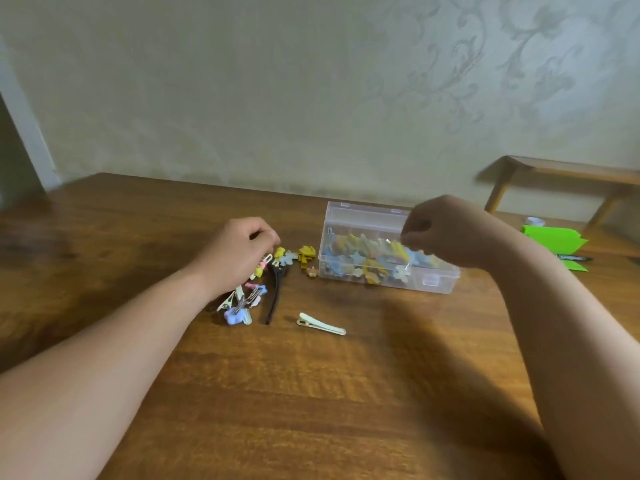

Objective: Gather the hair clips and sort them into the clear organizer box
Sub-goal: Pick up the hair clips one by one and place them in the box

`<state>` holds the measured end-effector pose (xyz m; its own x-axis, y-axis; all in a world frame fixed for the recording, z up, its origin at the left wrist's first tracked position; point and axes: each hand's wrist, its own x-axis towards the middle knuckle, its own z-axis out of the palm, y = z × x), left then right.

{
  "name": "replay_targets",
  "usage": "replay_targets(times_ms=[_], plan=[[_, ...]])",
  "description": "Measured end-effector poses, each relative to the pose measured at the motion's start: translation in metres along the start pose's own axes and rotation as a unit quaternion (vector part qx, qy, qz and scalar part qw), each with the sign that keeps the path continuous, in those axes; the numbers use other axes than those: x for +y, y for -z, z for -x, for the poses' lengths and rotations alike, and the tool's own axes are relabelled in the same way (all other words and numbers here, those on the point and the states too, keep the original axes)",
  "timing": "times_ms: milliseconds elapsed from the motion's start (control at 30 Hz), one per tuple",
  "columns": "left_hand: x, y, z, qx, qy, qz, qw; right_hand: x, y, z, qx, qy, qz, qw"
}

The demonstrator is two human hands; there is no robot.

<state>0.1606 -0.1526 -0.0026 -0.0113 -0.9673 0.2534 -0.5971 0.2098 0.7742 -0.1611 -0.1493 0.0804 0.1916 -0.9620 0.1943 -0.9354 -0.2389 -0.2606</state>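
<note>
A clear organizer box (440, 283) stands open on the wooden table (311, 393), holding several pastel hair clips. Left of it lies a loose pile of clips (242, 306), with a long black clip (274, 296), a yellow claw clip (307, 254) and a tiny brown clip (312, 271). A cream alligator clip (322, 324) lies alone nearer to me. My left hand (239, 252) rests over the pile, its curled fingers pinching a pink and white clip (266, 262). My right hand (440, 232) hovers over the box with fingers curled together; I see nothing in them.
A bright green paper item (550, 239) and a dark pen-like object (575, 258) lie at the right edge of the table. A small wooden shelf (568, 171) stands behind them. A patterned wall runs close behind the table.
</note>
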Motion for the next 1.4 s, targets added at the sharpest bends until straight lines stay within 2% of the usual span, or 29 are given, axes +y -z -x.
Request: replay_targets(times_ms=[133,500,667,800,1000,1067,1267,1400], plan=[[0.002,0.0,0.0,-0.004,0.003,0.002,1.0,0.007,-0.018,-0.004,-0.025,-0.017,0.032,0.999],[0.0,0.0,-0.001,0.004,0.0,-0.003,1.0,0.005,-0.024,-0.012,0.033,-0.019,0.043,0.998],[0.001,-0.001,0.0,0.007,-0.003,0.0,1.0,-0.015,-0.02,-0.007,0.036,0.043,-0.021,0.998],[0.0,-0.002,0.0,0.014,-0.004,-0.007,1.0,-0.048,-0.016,0.007,-0.018,0.112,-0.067,0.991],[0.0,0.0,0.001,0.008,0.002,0.027,1.0,-0.093,-0.032,0.029,-0.191,0.206,0.009,0.96],[0.0,-0.001,0.0,0.013,0.003,0.019,1.0,-0.101,-0.045,0.032,-0.217,0.222,0.014,0.951],[-0.003,-0.003,-0.006,0.017,0.02,0.024,0.999,-0.111,-0.056,0.035,-0.16,0.256,-0.025,0.953],[-0.001,-0.003,-0.003,0.012,-0.003,0.0,1.0,-0.087,-0.026,0.022,-0.06,0.191,-0.134,0.97]])
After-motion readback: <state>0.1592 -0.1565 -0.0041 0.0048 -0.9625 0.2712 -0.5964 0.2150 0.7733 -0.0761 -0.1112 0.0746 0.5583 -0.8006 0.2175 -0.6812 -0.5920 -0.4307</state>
